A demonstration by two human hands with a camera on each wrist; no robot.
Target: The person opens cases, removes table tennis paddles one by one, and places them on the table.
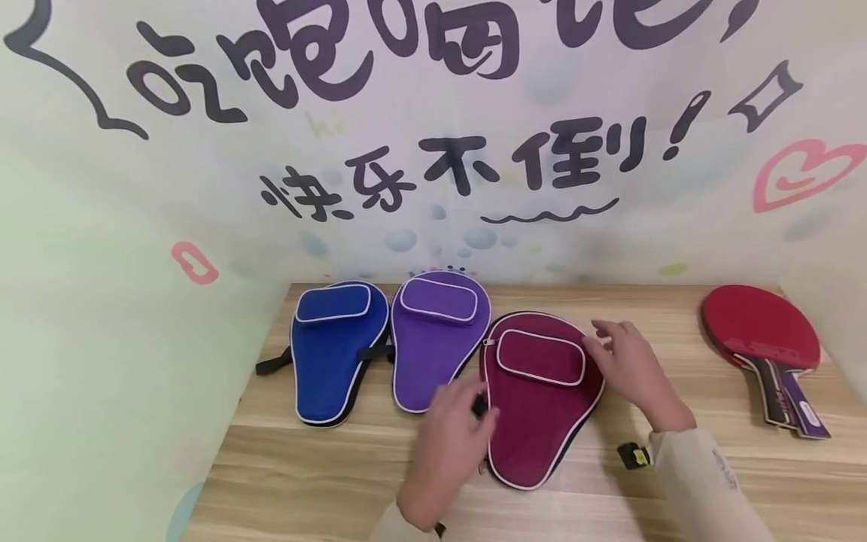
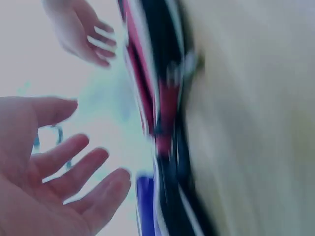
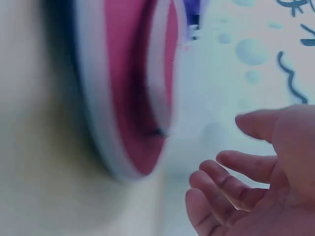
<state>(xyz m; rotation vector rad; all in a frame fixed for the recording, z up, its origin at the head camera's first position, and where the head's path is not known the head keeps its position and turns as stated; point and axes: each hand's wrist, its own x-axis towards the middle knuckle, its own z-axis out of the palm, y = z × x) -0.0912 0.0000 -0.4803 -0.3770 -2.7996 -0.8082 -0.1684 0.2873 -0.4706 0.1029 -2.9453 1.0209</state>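
A maroon table tennis paddle case [image 1: 531, 421] with white piping and a small front pocket lies between the hands. Beside its left edge is my left hand [image 1: 447, 436], fingers loosely bent with nothing in them. My right hand [image 1: 637, 373] hovers at the upper right edge; whether its fingertips touch the case cannot be told from the head view. In the left wrist view, the left hand [image 2: 64, 182] is spread apart from the case's zippered side [image 2: 167, 103]. The right wrist view shows the right hand [image 3: 256, 182] empty, with a gap to the maroon case [image 3: 123, 98].
A blue paddle case [image 1: 328, 361] and a purple paddle case [image 1: 433, 354] lie to the left. Two overlapping table tennis paddles [image 1: 762, 327], the upper one red, rest at the far right. Behind the wooden table [image 1: 305, 489] rises a wall [image 1: 406, 188] with dark lettering.
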